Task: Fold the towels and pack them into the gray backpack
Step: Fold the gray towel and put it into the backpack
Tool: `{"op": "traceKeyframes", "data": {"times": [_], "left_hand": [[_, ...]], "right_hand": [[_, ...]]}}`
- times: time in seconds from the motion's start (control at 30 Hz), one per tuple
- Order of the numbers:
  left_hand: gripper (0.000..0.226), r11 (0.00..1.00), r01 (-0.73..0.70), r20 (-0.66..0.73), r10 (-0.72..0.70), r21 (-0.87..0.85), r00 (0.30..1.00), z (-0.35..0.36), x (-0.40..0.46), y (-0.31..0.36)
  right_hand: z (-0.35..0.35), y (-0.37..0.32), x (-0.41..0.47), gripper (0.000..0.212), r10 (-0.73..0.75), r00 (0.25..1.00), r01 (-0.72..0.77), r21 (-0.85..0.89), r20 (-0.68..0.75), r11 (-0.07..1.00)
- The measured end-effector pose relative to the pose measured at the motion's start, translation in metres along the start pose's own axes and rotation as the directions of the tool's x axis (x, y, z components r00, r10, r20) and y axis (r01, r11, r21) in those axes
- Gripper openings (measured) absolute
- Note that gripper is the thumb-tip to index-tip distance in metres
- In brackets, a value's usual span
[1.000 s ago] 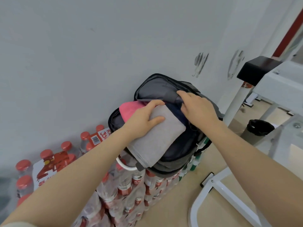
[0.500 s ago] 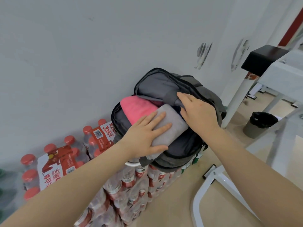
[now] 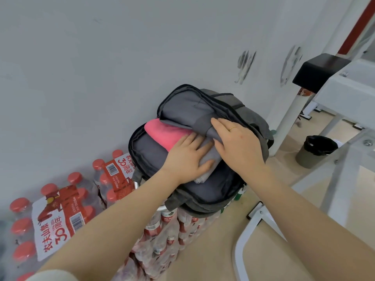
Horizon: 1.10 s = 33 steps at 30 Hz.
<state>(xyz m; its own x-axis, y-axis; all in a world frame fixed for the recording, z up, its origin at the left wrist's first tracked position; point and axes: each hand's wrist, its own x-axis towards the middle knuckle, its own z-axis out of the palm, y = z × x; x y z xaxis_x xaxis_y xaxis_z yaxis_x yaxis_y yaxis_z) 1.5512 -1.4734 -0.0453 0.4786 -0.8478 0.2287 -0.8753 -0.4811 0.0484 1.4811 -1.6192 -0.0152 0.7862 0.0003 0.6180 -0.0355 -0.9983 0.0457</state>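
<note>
The gray backpack [image 3: 213,189] lies open on stacked packs of bottled water against the wall. Inside it a folded pink towel [image 3: 162,132] lies at the back, and a folded gray towel [image 3: 209,159] sits beside it, mostly tucked in. My left hand [image 3: 186,159] presses flat on the gray towel with straight fingers. My right hand [image 3: 237,147] rests on the bag's upper flap [image 3: 188,110], its fingers lying over the flap's edge above the towel. Most of the gray towel is hidden under both hands.
Shrink-wrapped packs of red-capped water bottles [image 3: 60,209] fill the lower left and hold up the bag. A white metal frame [image 3: 345,159] with a black pad [image 3: 318,72] stands at the right. A bin with a black liner [image 3: 316,151] sits on the tan floor beyond.
The gray towel has slid deeper into the backpack under my left hand. My right hand has shifted over the flap's edge, bringing the flap down above the towels.
</note>
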Motion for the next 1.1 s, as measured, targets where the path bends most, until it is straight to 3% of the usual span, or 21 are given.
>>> {"op": "traceKeyframes", "data": {"times": [0.13,0.3,0.43,0.63,0.73,0.87,0.93,1.0,1.1], "left_hand": [[0.056,0.996,-0.047,-0.144,0.057,0.073,0.988,-0.002,-0.052,-0.007],[0.053,0.976,-0.136,-0.096,0.154,0.170,0.983,0.012,-0.062,-0.030],[0.046,0.990,-0.079,-0.069,0.087,0.113,0.994,0.021,-0.048,-0.030],[0.051,0.998,0.002,-0.055,0.002,0.069,0.998,0.011,-0.055,-0.018],[0.049,0.995,0.056,-0.113,-0.046,0.088,0.993,0.000,-0.081,-0.018],[0.046,0.973,0.222,-0.133,-0.213,0.055,0.968,-0.015,-0.122,-0.029],[0.046,0.953,0.301,-0.150,-0.293,0.034,0.944,-0.021,-0.143,-0.033],[0.046,0.924,0.383,-0.158,-0.379,-0.007,0.912,-0.027,-0.165,-0.031],[0.047,0.861,0.501,-0.155,-0.508,-0.089,0.847,-0.033,-0.209,-0.019]], "right_hand": [[0.008,-0.009,-0.012,0.054,-0.017,0.999,0.019,-0.070,0.031,0.997],[0.012,-0.018,-0.018,0.055,-0.033,0.999,0.036,-0.174,0.020,0.984],[0.012,-0.023,-0.024,0.050,-0.010,0.997,0.025,-0.194,0.079,0.981],[0.015,-0.038,-0.036,0.080,0.079,0.967,-0.046,-0.138,0.243,0.989],[0.019,-0.048,-0.037,0.076,0.115,0.935,-0.066,-0.154,0.335,0.986],[0.008,-0.068,-0.029,0.070,0.099,0.954,-0.051,-0.174,0.283,0.983],[0.000,-0.085,-0.025,0.065,0.041,0.970,-0.015,-0.111,0.238,0.994],[-0.008,-0.112,-0.028,0.060,-0.078,0.968,0.065,0.061,0.239,0.996],[-0.011,-0.160,-0.042,0.045,-0.311,0.913,0.212,0.348,0.262,0.913]]}}
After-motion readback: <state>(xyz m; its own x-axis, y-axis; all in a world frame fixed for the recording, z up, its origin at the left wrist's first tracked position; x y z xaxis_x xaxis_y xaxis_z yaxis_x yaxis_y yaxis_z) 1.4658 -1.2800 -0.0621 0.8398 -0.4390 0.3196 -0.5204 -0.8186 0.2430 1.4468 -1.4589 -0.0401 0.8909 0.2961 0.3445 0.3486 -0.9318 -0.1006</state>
